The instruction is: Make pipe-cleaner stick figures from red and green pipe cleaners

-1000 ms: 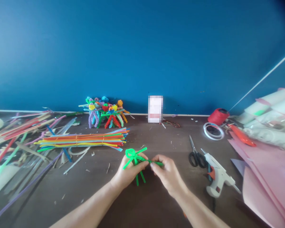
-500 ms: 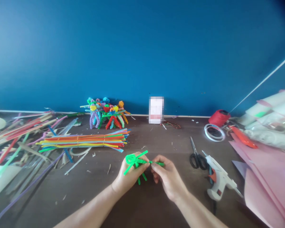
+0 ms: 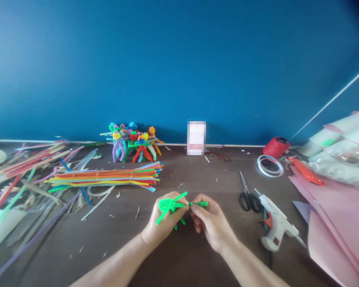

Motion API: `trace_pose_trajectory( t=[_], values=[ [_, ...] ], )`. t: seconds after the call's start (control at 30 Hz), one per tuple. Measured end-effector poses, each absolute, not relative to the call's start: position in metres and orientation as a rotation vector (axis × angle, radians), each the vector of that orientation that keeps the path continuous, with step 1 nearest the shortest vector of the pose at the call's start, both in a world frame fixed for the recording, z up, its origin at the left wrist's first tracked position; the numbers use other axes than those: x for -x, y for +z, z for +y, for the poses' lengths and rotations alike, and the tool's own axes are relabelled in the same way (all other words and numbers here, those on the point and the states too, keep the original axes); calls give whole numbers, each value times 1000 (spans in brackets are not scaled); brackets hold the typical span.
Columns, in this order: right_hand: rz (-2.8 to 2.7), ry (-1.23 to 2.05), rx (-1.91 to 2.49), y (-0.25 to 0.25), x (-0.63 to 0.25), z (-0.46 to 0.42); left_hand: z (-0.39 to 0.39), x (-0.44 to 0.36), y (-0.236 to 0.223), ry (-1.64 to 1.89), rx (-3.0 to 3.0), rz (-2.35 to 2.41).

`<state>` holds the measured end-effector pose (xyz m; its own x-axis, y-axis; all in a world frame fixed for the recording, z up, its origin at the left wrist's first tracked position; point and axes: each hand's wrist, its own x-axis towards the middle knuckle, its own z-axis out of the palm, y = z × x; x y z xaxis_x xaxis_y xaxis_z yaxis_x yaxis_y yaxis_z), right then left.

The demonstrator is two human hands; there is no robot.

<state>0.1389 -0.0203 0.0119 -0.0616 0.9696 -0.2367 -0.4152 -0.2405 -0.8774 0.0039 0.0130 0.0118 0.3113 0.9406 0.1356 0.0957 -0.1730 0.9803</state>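
Note:
A bright green pipe-cleaner figure (image 3: 165, 205) with a coiled round loop and several short limbs is held above the dark table, near the middle. My left hand (image 3: 164, 217) is closed round its body, thumb and fingers pinching the green stem. My right hand (image 3: 208, 217) pinches the same piece a little further right, and a short green end sticks out past its fingertips. The two hands' fingertips almost meet. Part of the figure is hidden behind the left hand.
Beyond my left hand lies a bundle of coloured pipe cleaners (image 3: 107, 177), with finished pipe-cleaner figures (image 3: 134, 139) behind it. Scissors (image 3: 247, 195), a glue gun (image 3: 277, 223), white tape rings (image 3: 269, 166) and pink sheets (image 3: 332, 223) lie at right. Loose strips (image 3: 26, 167) clutter the left.
The green figure has turned slightly between my fingers, with its lower limbs now less visible. Both hands stay in nearly the same place and keep their pinch.

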Motion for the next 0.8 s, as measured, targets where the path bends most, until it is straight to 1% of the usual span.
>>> trace_pose_trajectory(
  t=[0.47,0.6,0.7,0.8],
  values=[
    [-505,1689,952,16,-138,-20,13,-3,11,1189,-1897,886],
    [-463,1727,936,15,-138,-19,11,-3,15,1140,-1965,897],
    [-446,1744,921,13,-138,-19,10,-3,15,1086,-1923,915],
    [-478,1716,938,12,-139,-19,13,-4,11,1025,-1643,970]
  ],
)
